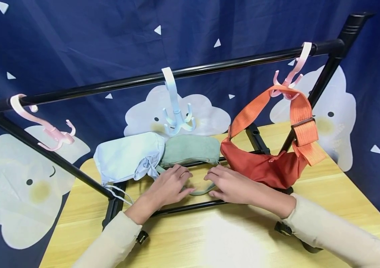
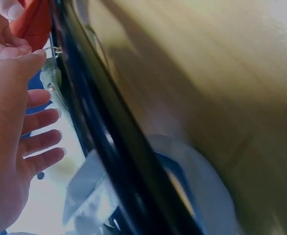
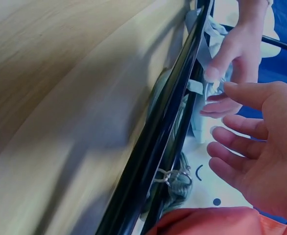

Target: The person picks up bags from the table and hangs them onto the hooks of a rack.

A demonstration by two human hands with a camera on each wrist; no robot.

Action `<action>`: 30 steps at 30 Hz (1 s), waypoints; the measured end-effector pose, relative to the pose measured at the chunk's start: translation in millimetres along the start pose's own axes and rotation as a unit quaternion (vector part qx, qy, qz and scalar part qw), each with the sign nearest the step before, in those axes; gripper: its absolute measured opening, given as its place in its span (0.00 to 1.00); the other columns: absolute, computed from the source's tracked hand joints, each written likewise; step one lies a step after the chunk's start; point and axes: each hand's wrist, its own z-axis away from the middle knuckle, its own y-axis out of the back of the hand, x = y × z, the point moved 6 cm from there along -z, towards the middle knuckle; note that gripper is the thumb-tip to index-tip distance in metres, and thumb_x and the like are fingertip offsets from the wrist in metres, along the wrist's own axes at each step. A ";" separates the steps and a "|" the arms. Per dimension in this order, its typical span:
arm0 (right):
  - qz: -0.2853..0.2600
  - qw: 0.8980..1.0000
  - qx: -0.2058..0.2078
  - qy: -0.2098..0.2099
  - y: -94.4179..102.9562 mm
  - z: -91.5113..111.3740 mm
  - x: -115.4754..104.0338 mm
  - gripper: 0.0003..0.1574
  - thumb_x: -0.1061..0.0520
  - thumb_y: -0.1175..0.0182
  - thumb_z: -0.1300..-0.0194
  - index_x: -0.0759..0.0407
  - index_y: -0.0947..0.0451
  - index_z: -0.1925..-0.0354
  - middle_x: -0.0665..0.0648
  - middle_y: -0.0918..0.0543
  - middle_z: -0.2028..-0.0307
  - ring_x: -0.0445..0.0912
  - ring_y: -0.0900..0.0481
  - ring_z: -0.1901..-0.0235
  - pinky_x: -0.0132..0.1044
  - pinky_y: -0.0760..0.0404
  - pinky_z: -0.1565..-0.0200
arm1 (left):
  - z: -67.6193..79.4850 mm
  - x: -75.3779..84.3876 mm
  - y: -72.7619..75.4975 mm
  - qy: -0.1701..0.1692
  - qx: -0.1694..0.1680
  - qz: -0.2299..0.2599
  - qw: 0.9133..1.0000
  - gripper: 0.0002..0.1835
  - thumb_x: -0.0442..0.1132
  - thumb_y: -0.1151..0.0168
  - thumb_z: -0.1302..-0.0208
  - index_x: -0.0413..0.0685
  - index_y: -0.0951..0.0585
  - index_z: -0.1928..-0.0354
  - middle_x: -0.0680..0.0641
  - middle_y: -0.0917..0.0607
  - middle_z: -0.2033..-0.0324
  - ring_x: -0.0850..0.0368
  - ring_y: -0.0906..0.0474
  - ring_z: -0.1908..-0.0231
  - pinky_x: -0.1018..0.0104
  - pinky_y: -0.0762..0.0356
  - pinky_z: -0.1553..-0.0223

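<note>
Here, both hands lay on the yellow wooden table [image 1: 230, 234], meeting over the thin strap [image 1: 200, 192] of the green bag [image 1: 190, 149]. The left hand [image 1: 168, 185] rested with fingers spread and nearly straight, its fingertips touching the strap; the left wrist view showed the same loose, extended fingers [image 2: 40, 142]. The right hand [image 1: 231, 183] lay flat just beside it, fingers relaxed and gripping nothing, thumb near the strap. The green bag sat on the table between a light blue drawstring bag [image 1: 127, 156] on its left and an orange sling bag [image 1: 263, 165] on its right, touching both. The orange bag's wide strap [image 1: 302, 119] hung from a pink hook [image 1: 292, 78] on the black rail [image 1: 163, 77]. A pale blue hook [image 1: 176, 111] hung above the green bag, holding nothing, and another pink hook [image 1: 47, 128] hung at the rail's left end. Behind stood a navy cloth [image 1: 76, 41] printed with white triangles and smiling clouds. No brand, label or writing could be read on any bag, hook or cloth.
</note>
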 end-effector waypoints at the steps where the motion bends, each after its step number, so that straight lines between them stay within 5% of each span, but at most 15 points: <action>1: -0.002 1.000 -0.001 0.000 -1.1 -2.1 0.0 0.26 0.48 0.29 0.33 0.60 0.20 0.43 0.55 0.17 0.48 0.49 0.19 0.48 0.42 0.17 0.43 | 0.3 -1.3 -2.1 0.000 -0.004 -0.001 1.000 0.26 0.63 0.39 0.29 0.48 0.14 0.48 0.48 0.13 0.50 0.52 0.18 0.48 0.62 0.17 0.43; 11: -0.036 0.999 -0.036 -0.016 -21.9 -13.0 1.5 0.30 0.49 0.31 0.31 0.61 0.23 0.38 0.56 0.17 0.46 0.49 0.19 0.46 0.41 0.16 0.45 | 8.2 -8.4 -18.3 0.004 -0.035 0.005 0.999 0.25 0.63 0.39 0.29 0.49 0.15 0.50 0.48 0.14 0.48 0.52 0.19 0.48 0.61 0.16 0.46; 30: -0.019 0.997 -0.071 0.006 -56.4 -23.5 1.0 0.24 0.47 0.32 0.30 0.58 0.20 0.42 0.53 0.17 0.52 0.48 0.18 0.49 0.39 0.15 0.50 | 12.8 -9.6 -29.2 0.000 -0.061 0.020 0.998 0.20 0.62 0.35 0.31 0.54 0.14 0.55 0.50 0.14 0.55 0.53 0.17 0.51 0.58 0.17 0.46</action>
